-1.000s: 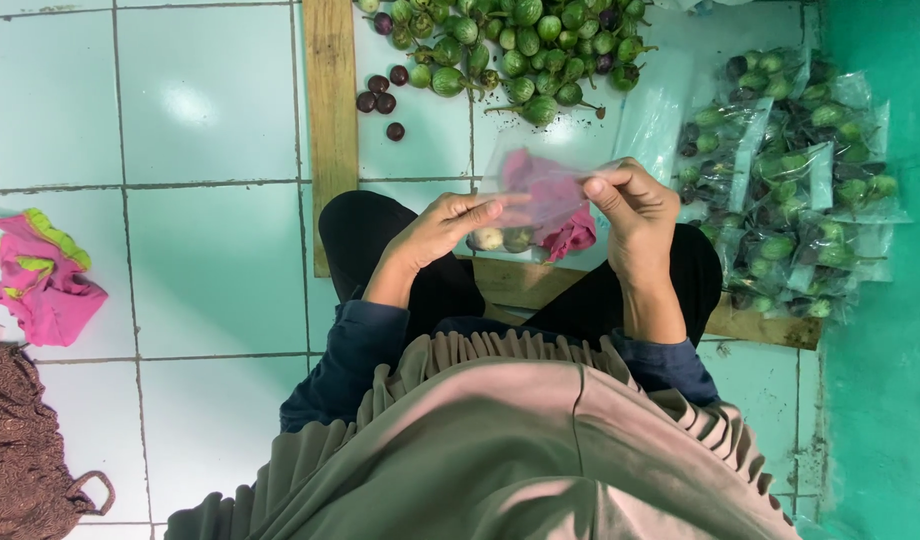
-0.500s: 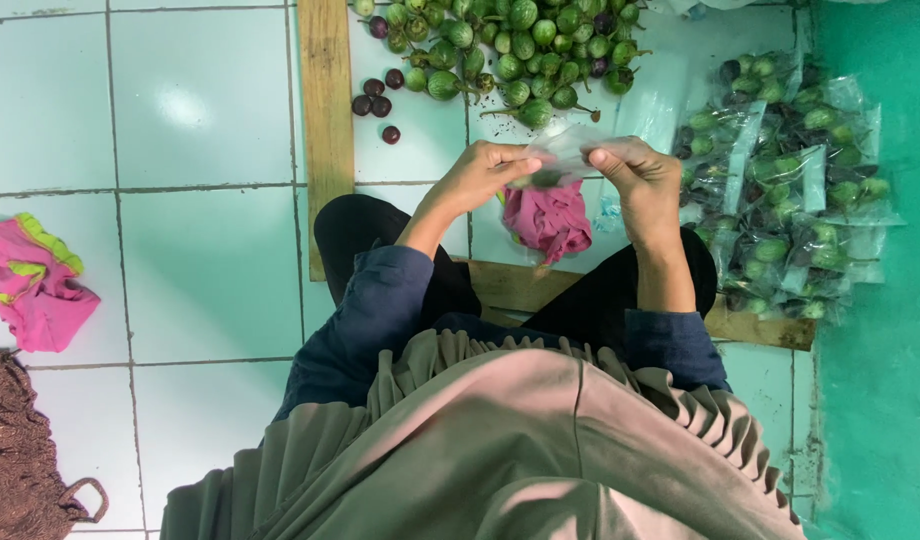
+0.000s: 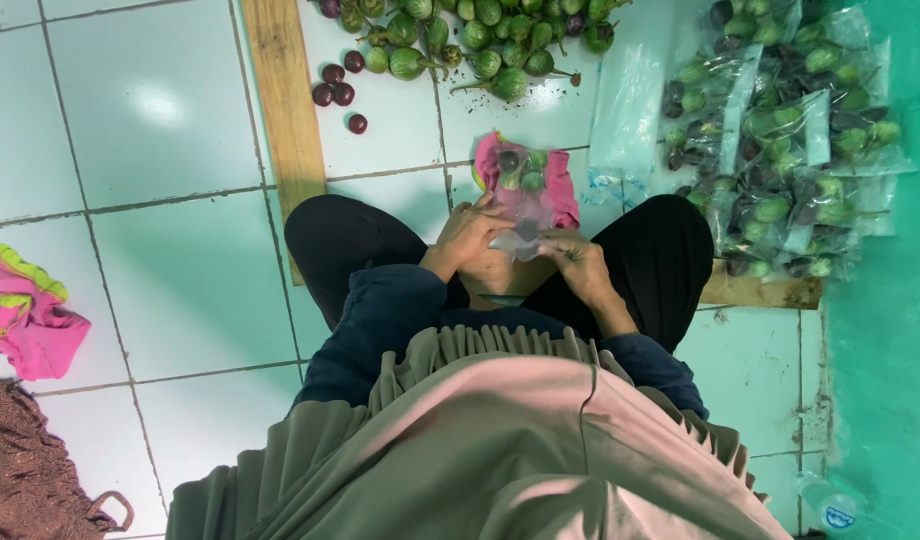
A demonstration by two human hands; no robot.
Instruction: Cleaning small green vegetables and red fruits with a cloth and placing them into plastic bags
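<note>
Since half a second ago, your hands have dropped from chest height toward your lap, and the small clear bag came down with them, so it now hangs just above the pink cloth (image 3: pixel 560 190) on the tiled floor (image 3: pixel 160 270).

You sit cross-legged on that floor. A wooden frame (image 3: pixel 285 110) runs up beside your left knee and along behind your right one.

Ahead of you, a heap of loose eggplants (image 3: pixel 480 40), small and round, green and purple, lies on the tiles. To your right, near the green wall, sits a pile of filled bags (image 3: pixel 780 130), each packed with the same small eggplants. A stack of empty clear bags (image 3: pixel 628 110) lies between that pile and the pink cloth.

The small clear bag (image 3: pixel 520 190) holds a few eggplants, green and dark. Its long axis runs away from you, filled end farthest out, open neck toward your hands.

Your left hand (image 3: pixel 467 237) and right hand (image 3: pixel 577 265) are both closed, fingertips pinching the neck of the bag between them. The two hands are almost touching and equally near it.
</note>
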